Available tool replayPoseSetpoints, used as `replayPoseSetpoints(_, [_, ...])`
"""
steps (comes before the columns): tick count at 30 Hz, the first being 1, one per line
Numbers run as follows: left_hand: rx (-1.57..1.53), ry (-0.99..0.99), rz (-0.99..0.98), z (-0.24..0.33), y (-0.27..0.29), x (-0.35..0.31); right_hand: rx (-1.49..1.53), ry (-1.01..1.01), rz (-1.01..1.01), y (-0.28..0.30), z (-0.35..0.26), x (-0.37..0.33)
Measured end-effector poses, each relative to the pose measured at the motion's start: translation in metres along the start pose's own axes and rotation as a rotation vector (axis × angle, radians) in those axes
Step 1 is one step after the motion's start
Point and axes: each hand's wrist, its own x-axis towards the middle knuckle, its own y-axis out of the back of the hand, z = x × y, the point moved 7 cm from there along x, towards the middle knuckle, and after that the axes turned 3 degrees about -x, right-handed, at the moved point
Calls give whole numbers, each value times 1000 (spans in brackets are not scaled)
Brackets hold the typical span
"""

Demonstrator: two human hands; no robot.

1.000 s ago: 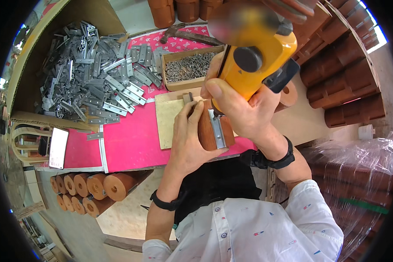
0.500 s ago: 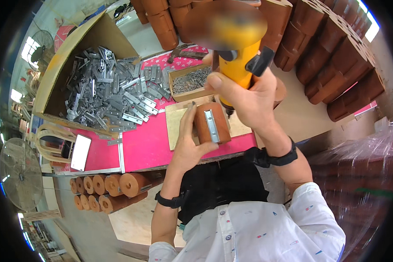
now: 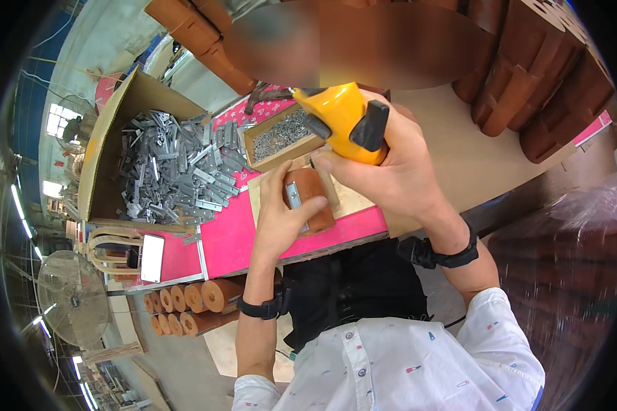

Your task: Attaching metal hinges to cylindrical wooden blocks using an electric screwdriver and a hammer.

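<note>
My left hand (image 3: 279, 218) is wrapped round a brown wooden cylinder (image 3: 317, 188) on a pale wooden board (image 3: 355, 204). A narrow metal plate (image 3: 294, 194) runs along the cylinder's side, and my left thumb reaches across its lower part. In my right hand (image 3: 397, 171) is a yellow power screwdriver (image 3: 343, 120) with black parts, tilted, just right of and above the cylinder. Its tip is hidden behind the hand. Beyond the cylinder stands a shallow box (image 3: 286, 159) of loose screws.
A cardboard box (image 3: 97, 168) spills metal plates (image 3: 178, 164) at the left. A hammer (image 3: 262, 97) lies behind the screws. A phone (image 3: 152, 258) rests at the table's left edge. Brown cylinders stand stacked (image 3: 507, 82) at the far right; others (image 3: 221, 294) lie below the table.
The cylinder has turned, so its plate faces further left, and my left thumb has come across the plate. The screwdriver has tilted over in my right hand. The whole view has shifted.
</note>
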Motion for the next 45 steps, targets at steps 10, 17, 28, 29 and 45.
replayPoseSetpoints(10, [-297,266,50,-32,8,20,-30,42,11,7,8,-9])
replayPoseSetpoints(17, [-315,160,39,-39,16,-6,-29,36,48,8,10,-16])
replayPoseSetpoints(28, [668,-266,-316,51,-10,-8,-60,-28,26,-15,16,-20])
replayPoseSetpoints(29, [748,-288,-362,53,-15,-7,-57,-61,21,-17,17,-22])
replayPoseSetpoints(45, [-346,-40,-289,-50,5,-22,5,-283,45,-24,24,-31])
